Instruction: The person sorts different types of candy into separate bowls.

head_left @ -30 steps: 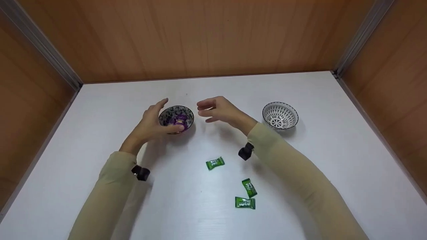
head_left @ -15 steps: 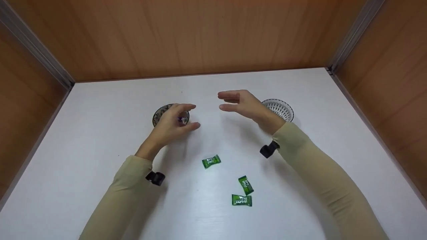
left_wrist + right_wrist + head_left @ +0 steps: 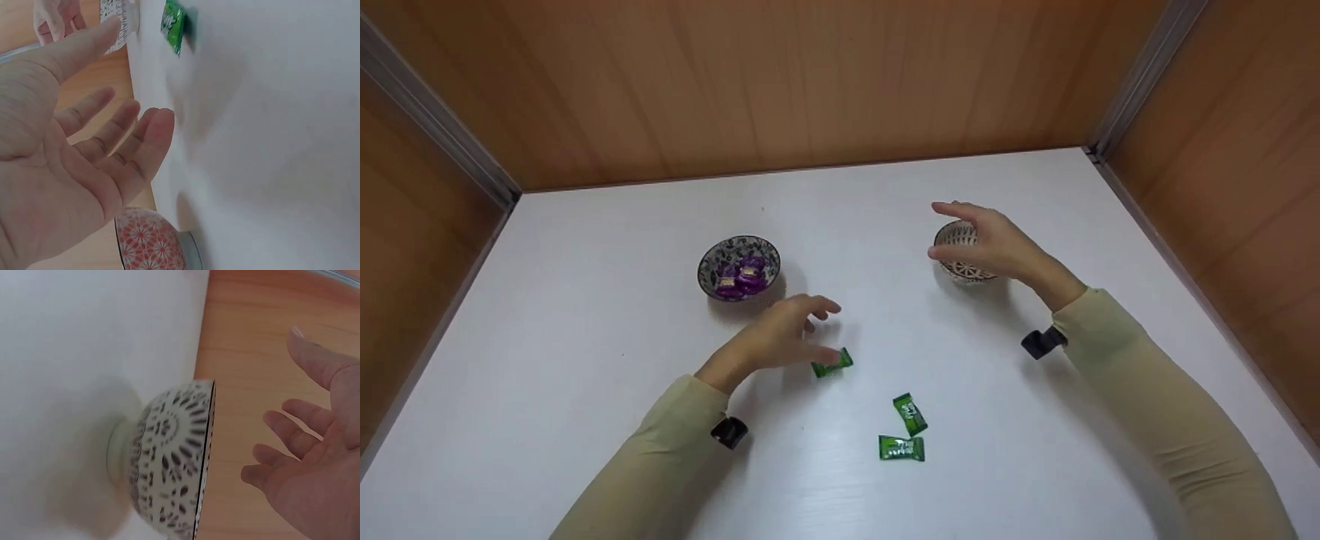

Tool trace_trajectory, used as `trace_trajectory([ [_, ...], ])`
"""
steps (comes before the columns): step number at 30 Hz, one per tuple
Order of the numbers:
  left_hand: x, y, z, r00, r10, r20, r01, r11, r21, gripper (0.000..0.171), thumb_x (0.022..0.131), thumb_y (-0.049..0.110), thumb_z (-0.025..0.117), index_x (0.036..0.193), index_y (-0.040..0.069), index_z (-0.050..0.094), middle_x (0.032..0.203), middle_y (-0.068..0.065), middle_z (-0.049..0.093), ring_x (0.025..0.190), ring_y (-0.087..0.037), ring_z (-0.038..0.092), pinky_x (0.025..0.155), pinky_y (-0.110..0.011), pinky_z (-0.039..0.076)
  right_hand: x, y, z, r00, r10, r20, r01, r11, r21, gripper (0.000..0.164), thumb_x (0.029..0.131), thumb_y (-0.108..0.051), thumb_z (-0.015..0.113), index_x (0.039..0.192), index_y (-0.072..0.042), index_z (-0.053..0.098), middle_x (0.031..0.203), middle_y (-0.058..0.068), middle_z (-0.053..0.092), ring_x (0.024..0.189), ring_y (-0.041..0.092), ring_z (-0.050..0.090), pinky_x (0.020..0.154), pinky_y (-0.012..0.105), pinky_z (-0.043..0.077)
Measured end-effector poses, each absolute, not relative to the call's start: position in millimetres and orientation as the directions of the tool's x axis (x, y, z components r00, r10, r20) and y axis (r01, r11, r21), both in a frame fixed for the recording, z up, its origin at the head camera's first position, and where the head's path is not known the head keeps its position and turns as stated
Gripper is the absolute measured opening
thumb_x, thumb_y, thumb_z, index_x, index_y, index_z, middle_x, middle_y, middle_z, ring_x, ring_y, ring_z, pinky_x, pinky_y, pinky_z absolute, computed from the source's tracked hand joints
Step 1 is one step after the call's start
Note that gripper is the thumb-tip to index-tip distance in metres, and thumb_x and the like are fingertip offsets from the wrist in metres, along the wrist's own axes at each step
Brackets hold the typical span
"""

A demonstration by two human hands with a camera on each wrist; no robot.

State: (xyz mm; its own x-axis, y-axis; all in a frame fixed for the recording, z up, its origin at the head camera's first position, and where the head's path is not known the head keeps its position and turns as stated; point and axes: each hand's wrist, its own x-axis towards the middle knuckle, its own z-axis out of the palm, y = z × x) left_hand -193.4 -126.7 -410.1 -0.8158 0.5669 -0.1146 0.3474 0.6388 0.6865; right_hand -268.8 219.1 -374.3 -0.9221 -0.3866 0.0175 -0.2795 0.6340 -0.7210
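My left hand [image 3: 780,334] hovers over a green wrapped candy [image 3: 840,361], its fingers loosely bent with nothing between them. In the left wrist view, that hand is apart from the green candy [image 3: 173,25]. My right hand [image 3: 1001,244] is above a white bowl [image 3: 951,234] with a dark pattern, thumb and fingers spread and partly covering it. The right wrist view shows a gap between this hand [image 3: 315,444] and the bowl's rim [image 3: 207,450]. Behind the left hand stands a floral bowl [image 3: 712,257] holding several purple wrapped candies [image 3: 746,276]; its outside [image 3: 149,242] is red-patterned.
Two more green candies, an upper one [image 3: 910,415] and a lower one [image 3: 901,448], lie close together nearer the front of the white table [image 3: 840,495]. Wooden panels [image 3: 810,82] wall in the back and both sides.
My left hand has moved from the floral bowl forward and right to the nearest green candy, uncovering the purple candies. My right hand has moved right, over the white bowl.
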Motion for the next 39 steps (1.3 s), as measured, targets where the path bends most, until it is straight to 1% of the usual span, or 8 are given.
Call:
trace_trajectory([
  [6, -180, -117, -415, -0.818, 0.557, -0.14, 0.368, 0.696, 0.617, 0.07, 0.074, 0.022, 0.093, 0.135, 0.006, 0.062, 0.125, -0.013, 0.064, 0.106, -0.027, 0.061, 0.094, -0.041, 0.05, -270, 246, -388, -0.907, -0.419, 0.052, -0.356, 0.695, -0.625, 0.094, 0.08, -0.046, 0.086, 0.156, -0.015, 0.042, 0.162, 0.009, 0.033, 0.153, 0.034, 0.015, 0.118, 0.063, 0.018],
  [10, -176, -114, -416, -0.816, 0.554, -0.163, 0.362, 0.711, 0.603, 0.068, 0.07, 0.02, 0.094, 0.131, 0.006, 0.065, 0.119, -0.011, 0.066, 0.105, -0.026, 0.062, 0.095, -0.041, 0.05, -270, 259, -401, -0.902, -0.431, 0.019, -0.358, 0.724, -0.59, 0.103, 0.077, -0.047, 0.088, 0.16, -0.019, 0.033, 0.165, 0.012, 0.024, 0.151, 0.039, 0.013, 0.114, 0.069, 0.021],
  [14, -174, -113, -417, -0.812, 0.558, -0.174, 0.36, 0.712, 0.603, 0.062, 0.071, 0.018, 0.094, 0.126, 0.005, 0.068, 0.112, -0.009, 0.068, 0.1, -0.023, 0.062, 0.093, -0.04, 0.05, -270, 268, -411, -0.905, -0.425, -0.022, -0.33, 0.733, -0.595, 0.112, 0.077, -0.047, 0.088, 0.163, -0.019, 0.023, 0.165, 0.015, 0.019, 0.149, 0.039, 0.017, 0.113, 0.068, 0.025],
  [19, -173, -113, -418, -0.816, 0.549, -0.179, 0.349, 0.716, 0.604, 0.054, 0.074, 0.014, 0.091, 0.122, 0.006, 0.07, 0.107, -0.007, 0.068, 0.096, -0.022, 0.062, 0.09, -0.04, 0.051, -273, 270, -420, -0.913, -0.405, -0.048, -0.285, 0.717, -0.636, 0.122, 0.076, -0.048, 0.088, 0.165, -0.018, 0.01, 0.165, 0.017, 0.013, 0.149, 0.039, 0.02, 0.116, 0.064, 0.024],
  [28, -176, -110, -419, -0.784, 0.579, -0.224, 0.326, 0.691, 0.645, 0.044, 0.077, 0.006, 0.088, 0.118, 0.006, 0.071, 0.099, -0.004, 0.068, 0.093, -0.018, 0.063, 0.088, -0.037, 0.053, -281, 276, -425, -0.93, -0.355, -0.094, -0.194, 0.692, -0.696, 0.125, 0.078, -0.046, 0.087, 0.164, -0.016, 0.002, 0.166, 0.014, 0.013, 0.15, 0.036, 0.018, 0.118, 0.063, 0.018],
  [31, -178, -110, -420, -0.774, 0.588, -0.233, 0.315, 0.678, 0.664, 0.041, 0.077, 0.004, 0.088, 0.115, 0.005, 0.072, 0.096, -0.002, 0.067, 0.09, -0.017, 0.062, 0.086, -0.036, 0.054, -281, 279, -424, -0.928, -0.351, -0.123, -0.167, 0.688, -0.707, 0.124, 0.078, -0.047, 0.087, 0.165, -0.02, 0.001, 0.168, 0.009, 0.01, 0.153, 0.035, 0.012, 0.119, 0.064, 0.015],
  [35, -180, -110, -422, -0.758, 0.61, -0.229, 0.335, 0.666, 0.667, 0.033, 0.077, 0.003, 0.087, 0.107, 0.005, 0.075, 0.09, 0.0, 0.066, 0.086, -0.016, 0.06, 0.082, -0.035, 0.054, -280, 282, -422, -0.926, -0.344, -0.155, -0.131, 0.678, -0.724, 0.123, 0.078, -0.046, 0.087, 0.165, -0.023, 0.002, 0.169, 0.006, 0.009, 0.154, 0.034, 0.008, 0.119, 0.064, 0.013],
  [39, -182, -109, -421, -0.746, 0.624, -0.232, 0.36, 0.672, 0.647, 0.025, 0.077, 0.005, 0.087, 0.099, 0.007, 0.077, 0.085, 0.002, 0.067, 0.081, -0.014, 0.059, 0.078, -0.033, 0.054, -281, 283, -423, -0.921, -0.343, -0.188, -0.106, 0.682, -0.724, 0.121, 0.079, -0.046, 0.086, 0.165, -0.02, 0.005, 0.169, 0.009, 0.012, 0.153, 0.035, 0.011, 0.118, 0.065, 0.015],
])
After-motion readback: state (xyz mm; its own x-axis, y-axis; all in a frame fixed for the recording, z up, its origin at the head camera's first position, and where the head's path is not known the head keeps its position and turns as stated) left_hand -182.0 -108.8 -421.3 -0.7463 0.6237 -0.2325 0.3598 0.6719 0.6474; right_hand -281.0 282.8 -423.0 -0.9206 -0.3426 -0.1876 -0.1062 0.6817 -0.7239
